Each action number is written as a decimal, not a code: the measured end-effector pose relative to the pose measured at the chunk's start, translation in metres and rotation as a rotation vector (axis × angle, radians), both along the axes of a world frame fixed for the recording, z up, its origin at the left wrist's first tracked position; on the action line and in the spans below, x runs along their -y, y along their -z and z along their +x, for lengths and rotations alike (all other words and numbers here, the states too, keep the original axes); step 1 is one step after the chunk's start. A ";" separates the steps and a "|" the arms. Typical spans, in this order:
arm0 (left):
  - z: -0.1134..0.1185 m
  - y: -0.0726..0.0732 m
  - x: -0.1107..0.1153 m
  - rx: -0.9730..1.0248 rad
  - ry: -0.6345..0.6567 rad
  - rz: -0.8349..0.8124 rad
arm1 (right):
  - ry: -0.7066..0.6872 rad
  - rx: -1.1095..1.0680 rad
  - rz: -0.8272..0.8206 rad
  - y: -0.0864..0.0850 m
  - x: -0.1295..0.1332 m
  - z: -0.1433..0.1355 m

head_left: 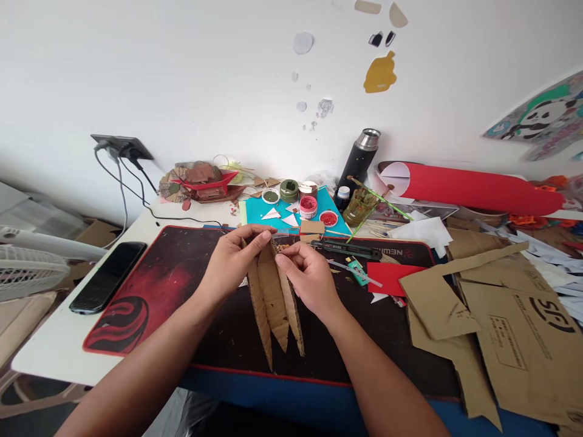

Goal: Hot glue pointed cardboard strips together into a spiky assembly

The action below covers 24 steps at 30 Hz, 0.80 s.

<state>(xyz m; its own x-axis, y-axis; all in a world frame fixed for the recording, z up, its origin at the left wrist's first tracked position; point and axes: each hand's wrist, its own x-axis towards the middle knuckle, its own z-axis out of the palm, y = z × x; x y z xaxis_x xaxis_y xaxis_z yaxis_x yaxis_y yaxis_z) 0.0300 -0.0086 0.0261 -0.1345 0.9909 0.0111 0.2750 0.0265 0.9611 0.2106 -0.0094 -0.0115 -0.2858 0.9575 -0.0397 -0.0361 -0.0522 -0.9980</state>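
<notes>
Both hands hold a bundle of long pointed cardboard strips [274, 303] above a black and red desk mat [150, 291]. My left hand [230, 261] pinches the strips' upper end between thumb and fingers. Just right of it, my right hand [310, 278] grips the same upper part from the other side. The strips fan downward toward me, their tips hanging near the mat's front edge.
A black phone [108, 277] lies at the left. Small paint pots [308, 206] sit on teal paper behind my hands, beside a black flask [357, 161]. A utility knife [348, 249] lies on the mat. Cardboard pieces [505, 328] cover the right side, with a red roll [473, 189] behind them.
</notes>
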 end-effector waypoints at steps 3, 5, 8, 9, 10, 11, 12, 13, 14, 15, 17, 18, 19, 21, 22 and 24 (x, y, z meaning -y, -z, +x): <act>0.002 -0.002 0.000 0.033 0.004 -0.032 | 0.041 0.026 0.035 -0.002 0.001 0.000; 0.002 -0.004 0.001 0.061 0.021 -0.039 | 0.067 0.036 0.039 -0.002 0.001 -0.001; 0.003 -0.005 0.003 0.100 0.046 -0.048 | 0.101 0.046 0.045 -0.002 0.001 -0.001; 0.002 -0.005 0.003 0.115 0.058 -0.054 | 0.112 0.052 0.049 -0.003 0.001 -0.001; 0.002 -0.005 0.004 0.131 0.073 -0.059 | 0.125 0.059 0.056 -0.003 0.001 -0.001; 0.002 -0.004 0.005 0.144 0.090 -0.064 | 0.138 0.066 0.063 -0.004 0.001 -0.001; 0.002 -0.004 0.007 0.155 0.107 -0.067 | 0.152 0.072 0.070 -0.004 0.001 -0.001; 0.001 -0.004 0.009 0.163 0.124 -0.070 | 0.166 0.078 0.079 -0.005 0.001 -0.001; 0.001 -0.004 0.011 0.168 0.140 -0.076 | 0.181 0.084 0.090 -0.005 0.001 0.000; 0.001 -0.005 0.013 0.169 0.153 -0.084 | 0.195 0.090 0.101 -0.005 0.001 0.000; 0.001 -0.006 0.018 0.152 0.172 -0.101 | 0.214 0.103 0.119 -0.006 0.001 0.001; 0.001 -0.007 0.021 0.131 0.176 -0.107 | 0.222 0.109 0.125 -0.005 0.001 0.001; 0.001 -0.007 0.023 0.100 0.179 -0.111 | 0.227 0.113 0.131 -0.005 0.001 0.001; 0.001 -0.008 0.028 0.011 0.181 -0.114 | 0.228 0.119 0.143 -0.004 0.001 0.001; 0.001 -0.008 0.029 -0.043 0.178 -0.110 | 0.227 0.123 0.151 -0.004 0.001 0.001; 0.002 -0.007 0.031 -0.146 0.158 -0.089 | 0.222 0.132 0.164 -0.003 0.002 0.000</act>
<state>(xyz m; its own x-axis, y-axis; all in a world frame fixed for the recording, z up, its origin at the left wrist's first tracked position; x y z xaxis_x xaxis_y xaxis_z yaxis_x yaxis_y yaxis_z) 0.0315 -0.0395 0.0328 0.0191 0.9974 -0.0692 0.4185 0.0549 0.9065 0.2108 -0.0110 -0.0083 -0.0719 0.9926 0.0978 0.1022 0.1048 -0.9892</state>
